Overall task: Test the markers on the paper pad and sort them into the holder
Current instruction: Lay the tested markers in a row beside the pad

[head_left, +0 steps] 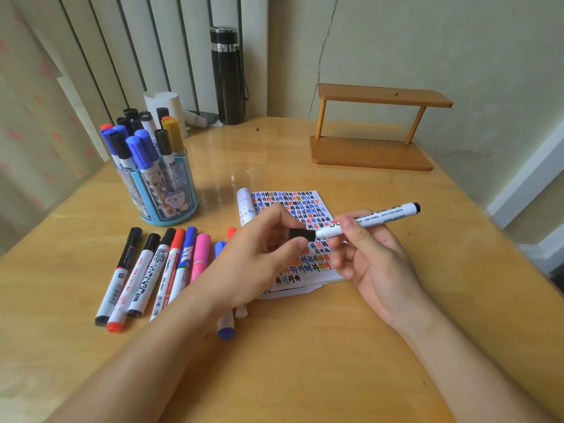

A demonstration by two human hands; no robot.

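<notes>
**Marker and cap held together above pad; sorting part done**

Forearms cross the near worktop [305, 355]. The left hand [262, 248] pinches a black cap [302, 234] between thumb and fingers. The right hand [375, 264] grips the marker [372, 218] by its white barrel, close to the front end, thumb on top. Cap and barrel meet end to end. Whether the cap is seated or just free cannot be told. Both are held in the air over the pad, with the barrel roughly level and its dark tail pointing right and away. Judgement: one hand on each part suits working the cap along the barrel's line, and holding them over the pad keeps the tip near the test sheet.

The pad [305, 203] lies flat just beyond and beneath the hands. Its open sheet is crowded with rows of small black, blue, red and orange marks. A turned-back page curls at its left edge. Little blank paper shows.

Loose markers [146, 270] lie in a row left of the pad, side by side, and some run under the left wrist. Judgement: these await testing and are laid within easy reach of the left hand.

The holder [171, 206], blue, stands beyond the row. It is well filled with upright markers, caps up. Judgement: a fair share is already sorted.

Farthest off, a black flask [227, 77] stands at the back edge. A wooden stand [375, 154] sits to the right, well apart from the work.
</notes>
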